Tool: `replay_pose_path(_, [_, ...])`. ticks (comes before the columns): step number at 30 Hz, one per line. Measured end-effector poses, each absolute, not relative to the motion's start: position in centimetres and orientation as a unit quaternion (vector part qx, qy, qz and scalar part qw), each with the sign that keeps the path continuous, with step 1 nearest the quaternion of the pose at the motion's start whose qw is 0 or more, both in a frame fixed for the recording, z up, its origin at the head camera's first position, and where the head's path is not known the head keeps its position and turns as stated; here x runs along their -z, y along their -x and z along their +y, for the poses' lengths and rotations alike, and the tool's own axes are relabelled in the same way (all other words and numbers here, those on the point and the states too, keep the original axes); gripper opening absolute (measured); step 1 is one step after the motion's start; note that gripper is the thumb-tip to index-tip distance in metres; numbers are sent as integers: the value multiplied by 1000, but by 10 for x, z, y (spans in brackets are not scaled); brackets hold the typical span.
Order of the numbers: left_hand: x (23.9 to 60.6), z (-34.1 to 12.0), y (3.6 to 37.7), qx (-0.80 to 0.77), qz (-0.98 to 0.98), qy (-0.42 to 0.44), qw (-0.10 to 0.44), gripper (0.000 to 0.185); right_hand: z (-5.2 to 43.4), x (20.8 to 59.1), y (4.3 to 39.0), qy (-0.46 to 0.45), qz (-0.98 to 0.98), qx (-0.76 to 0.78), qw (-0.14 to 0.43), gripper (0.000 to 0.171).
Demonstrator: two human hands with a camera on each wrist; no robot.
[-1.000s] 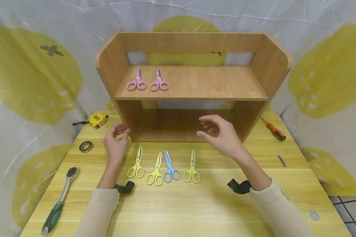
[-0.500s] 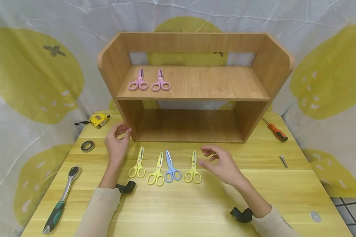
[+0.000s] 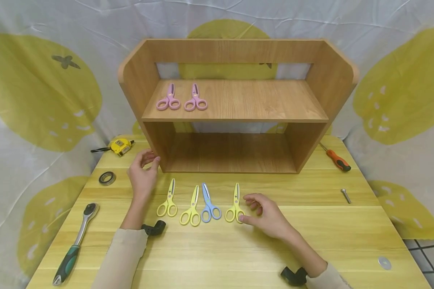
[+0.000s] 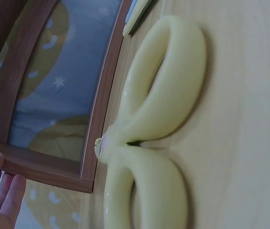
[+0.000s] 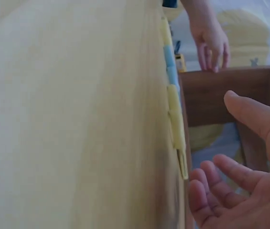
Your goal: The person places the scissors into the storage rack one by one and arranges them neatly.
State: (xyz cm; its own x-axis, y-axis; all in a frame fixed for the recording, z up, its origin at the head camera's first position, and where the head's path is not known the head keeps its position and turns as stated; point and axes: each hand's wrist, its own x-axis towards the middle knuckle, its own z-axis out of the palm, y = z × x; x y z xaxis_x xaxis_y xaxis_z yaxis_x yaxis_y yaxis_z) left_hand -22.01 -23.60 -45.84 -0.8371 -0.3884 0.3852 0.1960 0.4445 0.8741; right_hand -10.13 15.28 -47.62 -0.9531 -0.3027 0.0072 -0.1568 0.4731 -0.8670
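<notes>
Four scissors lie in a row on the table in the head view: yellow (image 3: pixel 167 202), yellow (image 3: pixel 190 209), blue (image 3: pixel 209 205) and yellow (image 3: pixel 235 205). My right hand (image 3: pixel 247 210) hovers low beside the rightmost yellow pair, thumb at its handle, fingers loosely curled and holding nothing; the right wrist view shows its relaxed fingers (image 5: pixel 221 191) next to the scissors row (image 5: pixel 175 114). My left hand (image 3: pixel 148 160) rests by the lower left corner of the wooden shelf (image 3: pixel 235 118), holding nothing. Two pink scissors (image 3: pixel 168 100) (image 3: pixel 195 100) lie on the upper shelf. The left wrist view shows yellow handles (image 4: pixel 149 143) close up.
On the left of the table (image 3: pixel 220 253) lie a yellow tape measure (image 3: pixel 120 146), a dark ring (image 3: pixel 106 178) and a ratchet wrench (image 3: pixel 74 245). On the right lie an orange screwdriver (image 3: pixel 335 158), a bolt (image 3: pixel 344 195) and a washer (image 3: pixel 383 263).
My right hand has come down from in front of the lower shelf opening to the table beside the rightmost yellow scissors. The left hand has stayed put.
</notes>
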Motion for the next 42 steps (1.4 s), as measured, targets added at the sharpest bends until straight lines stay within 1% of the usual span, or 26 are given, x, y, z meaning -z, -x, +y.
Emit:
replay_pose_path(6, [459, -236, 220, 525, -803, -55, 278, 29, 146, 486, 99, 125, 858, 491, 81, 66])
replay_pose_path(14, [459, -235, 218, 525, -803, -54, 277, 29, 142, 493, 97, 125, 874, 464, 71, 63])
replay_pose_path(24, [459, -236, 218, 527, -802, -69, 273, 29, 136, 495, 98, 113, 895, 427, 58, 64])
replay_pose_path(28, [457, -235, 218, 524, -803, -72, 275, 29, 132, 494, 99, 100, 903, 414, 50, 59])
replay_pose_path(36, [458, -236, 217, 520, -807, -70, 272, 29, 125, 491, 101, 81, 917, 388, 33, 41])
replay_pose_path(42, [458, -236, 218, 526, -803, -65, 273, 29, 124, 486, 103, 74, 915, 396, 30, 36])
